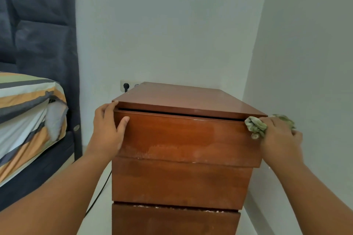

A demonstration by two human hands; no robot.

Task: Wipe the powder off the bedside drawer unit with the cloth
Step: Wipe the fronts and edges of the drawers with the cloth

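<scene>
A reddish-brown wooden bedside drawer unit (181, 181) with three drawer fronts stands in front of me. Its top drawer (187, 137) sticks out a little. A pale powder film shows on the lower part of that drawer front, and white specks lie along the lowest drawer's top edge. My left hand (108, 129) grips the top drawer's left corner, fingers around the side and thumb on the front. My right hand (278, 135) holds a crumpled greenish cloth (256, 126) against the drawer's upper right corner.
A bed with striped bedding (28, 116) and a dark upholstered headboard (42, 34) stands at the left. White walls close in behind and on the right. A wall socket with a black plug (126, 86) sits behind the unit; its cable (99, 194) runs down the left side.
</scene>
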